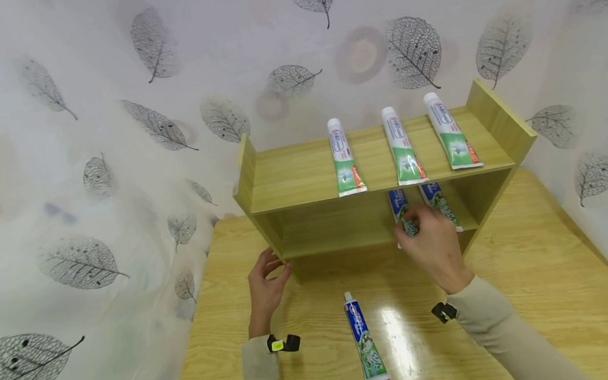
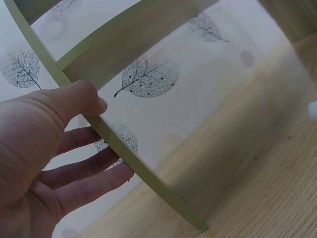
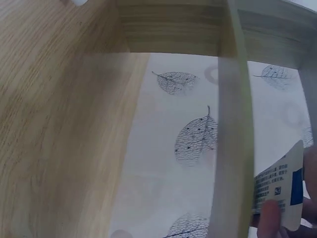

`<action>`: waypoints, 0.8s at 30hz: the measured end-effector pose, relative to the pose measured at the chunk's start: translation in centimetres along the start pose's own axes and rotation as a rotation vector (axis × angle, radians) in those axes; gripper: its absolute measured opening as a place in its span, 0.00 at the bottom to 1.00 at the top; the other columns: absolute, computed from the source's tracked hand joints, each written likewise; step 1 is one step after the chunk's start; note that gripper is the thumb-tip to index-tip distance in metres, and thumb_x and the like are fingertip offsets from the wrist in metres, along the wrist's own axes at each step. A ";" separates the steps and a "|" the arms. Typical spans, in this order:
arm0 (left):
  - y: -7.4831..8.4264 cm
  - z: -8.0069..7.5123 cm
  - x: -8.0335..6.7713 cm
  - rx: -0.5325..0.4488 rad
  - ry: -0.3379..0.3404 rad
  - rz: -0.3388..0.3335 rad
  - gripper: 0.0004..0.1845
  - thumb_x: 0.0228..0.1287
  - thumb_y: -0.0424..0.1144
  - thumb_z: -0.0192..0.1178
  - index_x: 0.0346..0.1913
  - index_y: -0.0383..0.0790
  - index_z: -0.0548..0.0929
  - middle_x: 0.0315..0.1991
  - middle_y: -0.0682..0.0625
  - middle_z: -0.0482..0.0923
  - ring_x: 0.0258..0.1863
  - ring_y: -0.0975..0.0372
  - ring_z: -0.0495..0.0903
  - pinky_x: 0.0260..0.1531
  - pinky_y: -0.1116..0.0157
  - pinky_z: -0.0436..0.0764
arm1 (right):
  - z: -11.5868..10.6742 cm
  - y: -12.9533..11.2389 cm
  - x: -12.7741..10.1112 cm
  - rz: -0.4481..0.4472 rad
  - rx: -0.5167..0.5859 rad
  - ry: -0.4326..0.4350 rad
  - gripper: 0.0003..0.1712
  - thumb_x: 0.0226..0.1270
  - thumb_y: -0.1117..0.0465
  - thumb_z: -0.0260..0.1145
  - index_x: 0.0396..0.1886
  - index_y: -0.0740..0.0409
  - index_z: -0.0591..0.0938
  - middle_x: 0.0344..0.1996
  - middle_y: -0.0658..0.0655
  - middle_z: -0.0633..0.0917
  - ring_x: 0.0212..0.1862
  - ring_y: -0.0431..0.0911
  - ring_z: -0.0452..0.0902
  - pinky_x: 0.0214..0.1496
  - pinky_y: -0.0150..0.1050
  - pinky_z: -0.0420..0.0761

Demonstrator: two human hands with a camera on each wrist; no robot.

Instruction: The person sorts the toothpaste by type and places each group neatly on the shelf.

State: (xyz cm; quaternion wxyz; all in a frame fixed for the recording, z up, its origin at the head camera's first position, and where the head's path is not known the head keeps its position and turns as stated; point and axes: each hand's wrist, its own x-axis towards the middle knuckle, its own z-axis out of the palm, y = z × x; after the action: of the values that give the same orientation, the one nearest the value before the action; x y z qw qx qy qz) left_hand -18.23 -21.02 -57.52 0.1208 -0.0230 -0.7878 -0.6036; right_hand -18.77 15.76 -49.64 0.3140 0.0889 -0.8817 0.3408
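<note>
My right hand (image 1: 436,244) pinches a blue and green toothpaste tube (image 1: 398,202) on the lower level of a small wooden shelf (image 1: 294,170). In the right wrist view, the printed end of that tube (image 3: 277,186) shows beside the board, a fingertip against it. Another blue and green tube (image 1: 434,197) lies just right of it, partly behind the hand. With thumb and fingers, my left hand (image 1: 266,287) grips the shelf's left side panel (image 2: 148,181) near its lower part. A third blue and green tube (image 1: 366,341) lies on the table between my forearms.
Three white and green toothpaste tubes (image 1: 345,157) lie side by side on the top level, caps toward the wall. The shelf stands on a wooden table (image 1: 533,291). Behind it hangs a pale leaf-patterned wall covering (image 1: 272,33).
</note>
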 end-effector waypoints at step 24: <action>0.1 0.0 0.0 -0.013 0.004 0.010 0.26 0.67 0.26 0.73 0.68 0.42 0.86 0.52 0.38 0.88 0.49 0.66 0.89 0.38 0.68 0.91 | 0.1 -0.1 1.3 -0.038 -0.100 -0.046 0.13 0.64 0.68 0.74 0.45 0.72 0.86 0.39 0.72 0.88 0.40 0.68 0.85 0.32 0.59 0.86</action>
State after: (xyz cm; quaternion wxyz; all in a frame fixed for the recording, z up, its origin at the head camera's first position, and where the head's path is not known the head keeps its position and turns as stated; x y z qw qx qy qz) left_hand -18.22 -20.97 -57.45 0.1250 -0.0265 -0.7835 -0.6081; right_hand -19.78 15.70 -48.89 0.3041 0.0975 -0.9028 0.2880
